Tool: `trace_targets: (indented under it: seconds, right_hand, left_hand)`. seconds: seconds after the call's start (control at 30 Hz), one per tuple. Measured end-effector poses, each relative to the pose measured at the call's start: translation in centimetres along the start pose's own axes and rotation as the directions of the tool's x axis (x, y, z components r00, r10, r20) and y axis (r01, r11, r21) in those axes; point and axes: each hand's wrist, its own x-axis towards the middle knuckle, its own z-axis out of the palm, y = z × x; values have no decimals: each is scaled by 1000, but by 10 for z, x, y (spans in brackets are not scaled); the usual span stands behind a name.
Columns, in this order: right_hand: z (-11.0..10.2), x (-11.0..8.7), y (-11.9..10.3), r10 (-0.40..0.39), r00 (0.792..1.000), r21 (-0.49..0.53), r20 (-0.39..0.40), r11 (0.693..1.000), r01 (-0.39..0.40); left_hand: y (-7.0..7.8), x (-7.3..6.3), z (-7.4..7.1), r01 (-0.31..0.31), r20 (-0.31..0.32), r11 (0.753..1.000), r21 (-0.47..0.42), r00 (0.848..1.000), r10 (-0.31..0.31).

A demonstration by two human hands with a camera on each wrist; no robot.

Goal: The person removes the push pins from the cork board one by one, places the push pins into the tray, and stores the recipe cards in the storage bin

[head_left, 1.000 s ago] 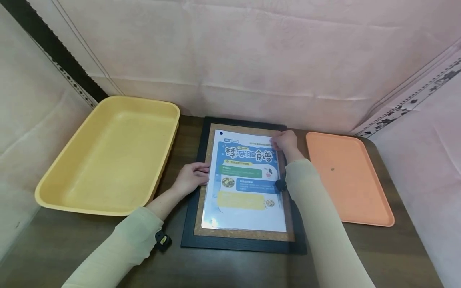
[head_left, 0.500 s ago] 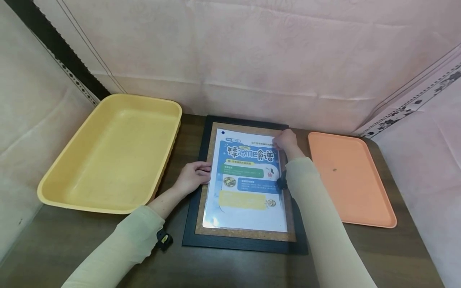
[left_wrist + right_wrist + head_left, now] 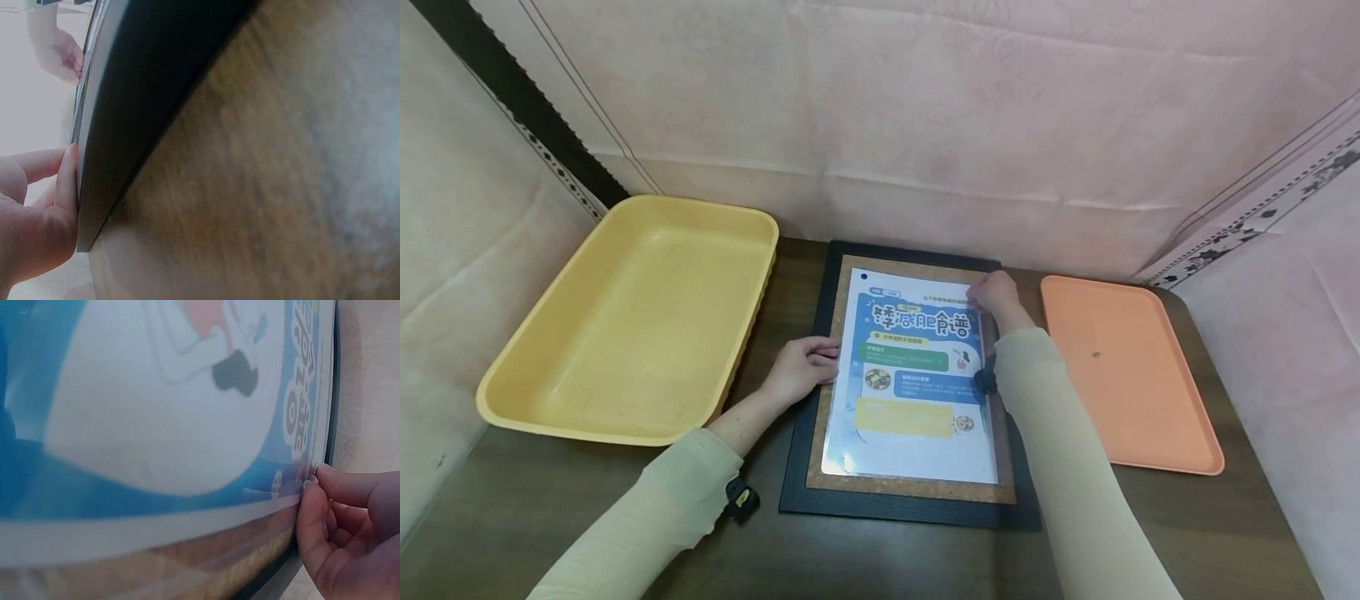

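Note:
A laminated poster sheet, blue and white with printed characters, lies on a cork board with a black frame. A dark round pin shows at the sheet's upper left corner. My left hand rests at the sheet's left edge, its fingers fairly straight, their tips touching the edge. My right hand is at the upper right corner. In the right wrist view that hand brings thumb and forefinger together at the corner, around a tiny dark thing like a pin, mostly hidden by the fingertips.
A deep yellow tray stands on the left, close to the left forearm. On the right lies a flat orange tray, beside the right sleeve. The brown wooden table ends against cloth walls at the back and sides.
The view shifted slightly between the first and second frames. Both hands and the sheet keep their places.

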Motion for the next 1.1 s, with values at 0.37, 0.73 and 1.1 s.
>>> trace_targets:
  seconds: [0.37, 0.73, 1.1]
  right_hand:
    - [-6, 2, 2, 27, 999, 79, 28, 996, -29]
    - [-14, -2, 18, 64, 997, 279, 52, 957, -76]
    - [-25, -14, 22, 14, 1000, 382, 27, 924, -23]
  left_hand:
    - [2, 0, -1, -7, 1, 1000, 5, 1000, 7]
    - [1, 1, 2, -10, 12, 1000, 4, 1000, 10]
    - [-1, -1, -2, 0, 10, 1000, 7, 1000, 0]
